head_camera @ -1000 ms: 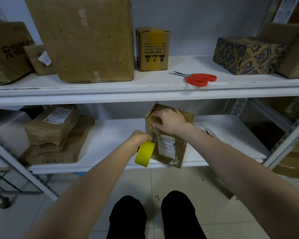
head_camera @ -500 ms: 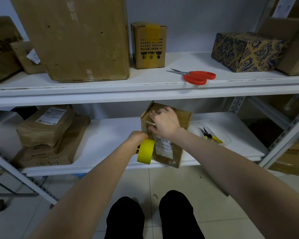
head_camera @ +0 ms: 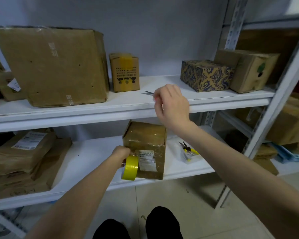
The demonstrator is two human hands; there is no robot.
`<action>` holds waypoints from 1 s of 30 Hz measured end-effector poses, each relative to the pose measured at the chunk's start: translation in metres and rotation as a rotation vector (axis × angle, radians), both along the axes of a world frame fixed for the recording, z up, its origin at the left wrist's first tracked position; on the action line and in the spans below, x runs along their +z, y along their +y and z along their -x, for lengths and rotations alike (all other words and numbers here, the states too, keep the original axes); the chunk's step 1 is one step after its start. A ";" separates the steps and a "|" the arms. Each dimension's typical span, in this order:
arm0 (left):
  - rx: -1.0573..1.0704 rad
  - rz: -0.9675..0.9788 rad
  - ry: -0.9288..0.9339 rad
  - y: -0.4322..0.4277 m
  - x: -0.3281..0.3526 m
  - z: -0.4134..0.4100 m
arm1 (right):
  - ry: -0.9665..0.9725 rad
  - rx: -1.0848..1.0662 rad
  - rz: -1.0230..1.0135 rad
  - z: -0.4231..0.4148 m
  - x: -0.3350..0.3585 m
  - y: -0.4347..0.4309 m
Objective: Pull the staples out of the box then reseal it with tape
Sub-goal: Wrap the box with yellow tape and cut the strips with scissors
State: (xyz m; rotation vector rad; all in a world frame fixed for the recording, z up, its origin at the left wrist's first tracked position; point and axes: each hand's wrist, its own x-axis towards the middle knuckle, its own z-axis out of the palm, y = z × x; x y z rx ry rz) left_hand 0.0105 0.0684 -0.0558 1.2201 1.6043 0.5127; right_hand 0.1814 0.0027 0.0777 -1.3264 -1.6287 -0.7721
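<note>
A small brown box point(head_camera: 145, 135) with a white label stands on the lower white shelf point(head_camera: 93, 156), its top covered in clear tape. My left hand point(head_camera: 122, 153) holds a yellow tape roll point(head_camera: 130, 168) against the box's front left corner. My right hand point(head_camera: 173, 104) is raised to the upper shelf point(head_camera: 128, 102), fingers curled over the handles of the scissors point(head_camera: 147, 92). Only the blade tips show, lying on the shelf. Yellow-handled pliers point(head_camera: 188, 150) lie in a clear tray to the right of the box.
On the upper shelf stand a large brown carton point(head_camera: 53, 66), a small box with yellow tape point(head_camera: 124, 73) and a patterned box point(head_camera: 205, 75). Wrapped parcels point(head_camera: 24, 152) are stacked at the lower left. A metal shelf upright point(head_camera: 274, 104) rises on the right.
My right hand left the top of the box and rose to the scissors on the upper shelf. The left hand stayed with the tape roll at the box.
</note>
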 end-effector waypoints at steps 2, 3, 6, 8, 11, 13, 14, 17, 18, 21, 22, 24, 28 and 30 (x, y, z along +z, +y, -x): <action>-0.001 0.000 -0.004 0.000 0.001 0.001 | 0.065 -0.199 0.148 -0.011 0.012 0.007; -0.005 0.002 -0.006 0.000 0.001 0.001 | 0.103 -0.278 0.317 -0.016 0.016 0.012; -0.008 -0.001 -0.007 -0.001 0.003 0.000 | 0.242 -0.326 0.788 -0.026 0.032 0.023; -0.015 -0.003 -0.002 -0.002 0.005 0.000 | 0.262 -0.302 0.882 -0.030 0.044 0.030; -0.034 0.006 0.017 0.000 0.005 0.002 | 0.257 -0.279 0.942 -0.028 0.053 0.027; -0.044 0.010 0.019 0.000 0.005 0.002 | 0.239 -0.281 0.896 -0.025 0.049 0.017; -0.049 0.008 0.019 0.001 0.005 0.002 | 0.223 -0.260 0.832 -0.024 0.045 0.012; -0.062 0.010 0.005 0.001 0.003 0.003 | 0.283 0.035 0.727 -0.022 0.024 -0.010; -0.067 0.007 -0.001 0.001 0.003 0.004 | 0.330 0.188 0.787 -0.024 0.016 -0.016; -0.078 -0.006 -0.013 -0.001 0.002 0.005 | 0.463 0.524 1.147 -0.030 -0.015 -0.030; -0.081 -0.007 -0.011 -0.001 0.001 0.005 | 0.458 0.546 1.278 -0.032 -0.026 -0.033; -0.085 0.000 -0.011 -0.001 0.000 0.007 | 0.388 0.502 1.545 -0.037 -0.049 -0.033; -0.104 0.007 -0.010 0.000 -0.001 0.009 | 0.305 0.393 1.902 -0.038 -0.084 -0.025; -0.110 0.006 -0.013 0.001 -0.002 0.010 | 0.319 0.349 1.943 -0.034 -0.091 -0.018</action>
